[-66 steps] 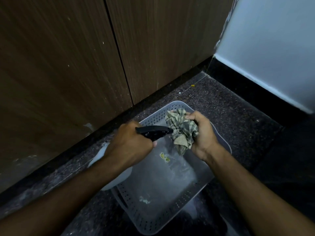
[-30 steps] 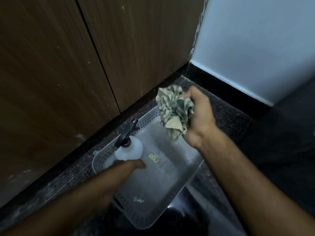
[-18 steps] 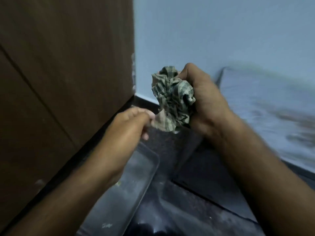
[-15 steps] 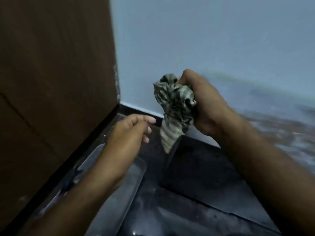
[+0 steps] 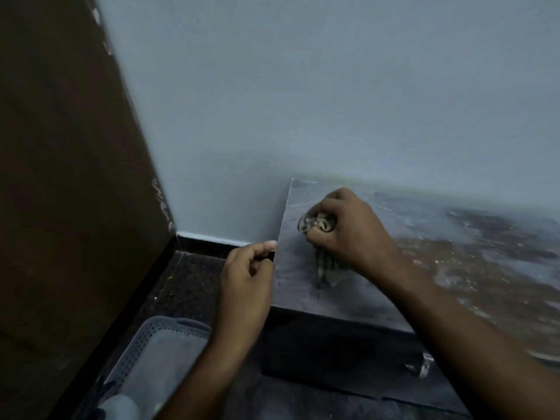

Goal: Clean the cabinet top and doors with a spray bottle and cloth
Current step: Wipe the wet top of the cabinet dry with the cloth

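My right hand clutches a crumpled green checked cloth and presses it on the dusty cabinet top near its left end. The cloth's tail hangs out below my fist. My left hand hovers at the cabinet top's left edge, fingers curled with the thumb out, holding nothing. The spray bottle stands in the grey perforated basket at lower left; only its pale top shows. A dark cabinet door lies below the top's front edge.
A tall brown wooden panel fills the left side. A pale blue wall with a black skirting stands behind. Dark speckled floor lies between panel and cabinet. A metal handle shows on the cabinet front.
My left hand set the spray bottle down in the basket and came up empty. The view swung right to the cabinet. My right hand carried the cloth up and onto the cabinet top.
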Available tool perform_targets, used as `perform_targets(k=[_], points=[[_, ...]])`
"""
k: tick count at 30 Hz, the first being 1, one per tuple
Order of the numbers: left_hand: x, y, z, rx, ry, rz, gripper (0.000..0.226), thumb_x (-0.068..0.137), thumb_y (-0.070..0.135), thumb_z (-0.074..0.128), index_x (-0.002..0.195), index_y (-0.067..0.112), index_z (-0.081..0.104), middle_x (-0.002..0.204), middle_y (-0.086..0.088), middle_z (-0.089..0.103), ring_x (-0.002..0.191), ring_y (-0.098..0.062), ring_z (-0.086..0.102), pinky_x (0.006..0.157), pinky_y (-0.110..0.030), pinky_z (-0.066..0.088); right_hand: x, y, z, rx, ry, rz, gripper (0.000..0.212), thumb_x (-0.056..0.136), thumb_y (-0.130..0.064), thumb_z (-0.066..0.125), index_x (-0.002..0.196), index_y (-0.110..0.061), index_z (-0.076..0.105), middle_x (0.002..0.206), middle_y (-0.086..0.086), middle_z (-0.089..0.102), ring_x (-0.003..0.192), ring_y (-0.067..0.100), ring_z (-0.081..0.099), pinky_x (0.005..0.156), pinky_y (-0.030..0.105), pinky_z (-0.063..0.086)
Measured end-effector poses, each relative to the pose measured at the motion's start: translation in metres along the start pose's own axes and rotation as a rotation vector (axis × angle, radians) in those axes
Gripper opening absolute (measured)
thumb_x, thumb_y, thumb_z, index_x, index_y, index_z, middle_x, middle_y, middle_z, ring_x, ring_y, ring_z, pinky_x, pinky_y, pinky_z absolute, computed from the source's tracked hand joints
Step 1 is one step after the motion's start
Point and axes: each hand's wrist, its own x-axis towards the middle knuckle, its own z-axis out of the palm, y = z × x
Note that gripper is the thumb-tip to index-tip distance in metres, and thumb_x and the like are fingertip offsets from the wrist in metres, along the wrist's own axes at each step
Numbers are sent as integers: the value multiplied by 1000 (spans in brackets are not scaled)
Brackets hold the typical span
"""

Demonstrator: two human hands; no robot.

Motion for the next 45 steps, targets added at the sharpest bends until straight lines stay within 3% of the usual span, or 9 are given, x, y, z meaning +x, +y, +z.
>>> perform_targets(k=[4,11,17,20,23,26,30,38,45], points=[[50,-3,23,148,-86,34,31,93,11,52,117,26,65,114,10,54,97,-7,57,89,-23,44,0,29,24,-75,-94,-16,60,86,-31,69,142,-23,47,135,4,53,122,26,51,103,38,45],[88,-26,55,43,-79,-191,33,96,12,48,126,13,63,128,2,64,118,-11,57,110,-36,40,9,31,74,-149,-26,2,50,99,-36,51,142,-12,48,148,9,41,137,27,35,115,44,35],[103,-32,59,-89,-29,-410,58,74,56,50,112,17,69,108,-1,73,105,-24,67,97,-51,50,-12,41,57,-111,-182,-62,53,100,-44,32,147,-23,42,154,0,41,143,19,35,121,34,24],[102,-28,56,-52,-93,-391,48,80,57,46,101,22,71,96,3,75,93,-22,70,88,-50,54,10,42,60,-65,-112,-72,50,99,-39,39,141,-15,51,145,5,50,133,20,43,116,21,23],[97,-23,46,-131,-59,-339,36,93,43,46,98,19,71,87,-2,75,85,-24,71,85,-49,55,37,31,77,-44,-87,-95,43,98,-25,51,139,-11,54,141,9,53,129,24,46,115,31,32],[87,-21,39,-282,-14,-369,41,101,23,42,141,12,46,98,-12,72,89,-24,71,89,-43,55,32,34,73,-61,-139,-163,43,99,-24,51,140,-10,53,144,10,51,133,24,43,117,34,31],[79,-17,34,-379,-36,-395,49,103,15,39,150,12,27,102,-17,69,95,-24,69,90,-36,53,18,50,61,-49,-218,-241,45,97,-30,50,139,-15,54,145,8,51,133,22,44,116,33,32],[82,-12,29,-306,79,-396,32,101,17,44,130,5,51,101,-14,67,83,-22,68,71,-29,56,22,25,74,61,-214,-280,41,98,-23,52,139,-18,53,144,6,51,134,21,42,117,37,32],[80,-6,35,12,51,-234,28,97,14,52,122,14,65,120,3,65,112,-10,57,94,-24,41,50,67,64,42,-137,-127,44,99,-22,48,143,-20,50,149,5,48,136,25,41,117,43,32]])
